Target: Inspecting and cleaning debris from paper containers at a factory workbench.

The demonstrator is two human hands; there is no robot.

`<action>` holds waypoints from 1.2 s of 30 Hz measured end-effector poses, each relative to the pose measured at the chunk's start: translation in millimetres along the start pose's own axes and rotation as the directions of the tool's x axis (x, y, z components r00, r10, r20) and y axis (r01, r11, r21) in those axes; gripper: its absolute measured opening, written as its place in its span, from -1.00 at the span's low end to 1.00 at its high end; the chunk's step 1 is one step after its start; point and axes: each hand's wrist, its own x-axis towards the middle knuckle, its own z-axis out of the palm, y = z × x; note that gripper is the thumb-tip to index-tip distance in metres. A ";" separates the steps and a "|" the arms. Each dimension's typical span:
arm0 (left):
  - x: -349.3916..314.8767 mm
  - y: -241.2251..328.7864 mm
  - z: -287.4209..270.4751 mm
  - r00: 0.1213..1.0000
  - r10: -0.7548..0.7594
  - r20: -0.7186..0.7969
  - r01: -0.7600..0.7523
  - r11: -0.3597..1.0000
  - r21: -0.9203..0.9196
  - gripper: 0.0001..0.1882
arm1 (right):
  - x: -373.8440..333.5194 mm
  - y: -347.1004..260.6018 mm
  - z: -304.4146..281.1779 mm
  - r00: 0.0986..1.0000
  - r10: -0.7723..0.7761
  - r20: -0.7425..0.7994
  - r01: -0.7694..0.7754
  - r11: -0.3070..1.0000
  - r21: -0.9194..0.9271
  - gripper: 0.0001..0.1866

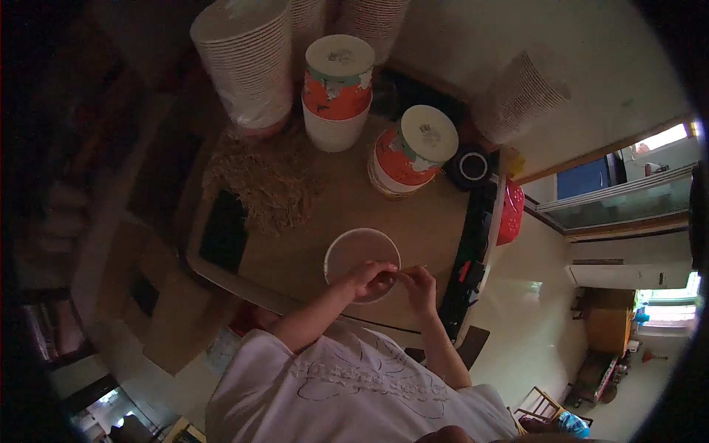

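A white paper tub [342,252] with its mouth facing up sits near the front of the table. My left hand [374,279] is over the tub's right side, fingers closed. My right hand [419,286] is just right of the rim, its fingers pinched together. The fingertips of both hands meet or nearly meet. Whatever they hold is too small and dark to make out. A loose heap of tan, cord-like strands [269,181] lies on the table to the left, beyond my left hand.
Behind the tub stand two upturned orange-and-green paper tubs [338,96], [413,151] on white ones. Tall stacks of white tubs [247,63] rise at the back left, another stack [521,96] at the back right. A dark round object [471,167] and red container [510,213] line the right edge.
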 end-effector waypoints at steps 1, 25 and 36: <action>-2.2 0.5 -2.4 0.994 0.048 0.094 -0.057 0.994 0.096 -0.91 | -0.1 -0.3 0.9 0.999 -0.041 -0.011 0.039 0.995 -0.095 -0.93; -42.4 -13.1 19.1 0.460 0.598 0.657 -0.462 -0.470 0.752 -0.89 | -4.3 12.7 0.4 0.999 0.042 0.011 -0.041 0.996 -0.080 -0.83; -35.2 -18.2 11.5 0.633 0.702 0.326 -0.507 0.057 0.860 -0.89 | -8.6 8.9 -5.1 0.983 0.104 0.149 -0.125 0.982 0.144 -0.83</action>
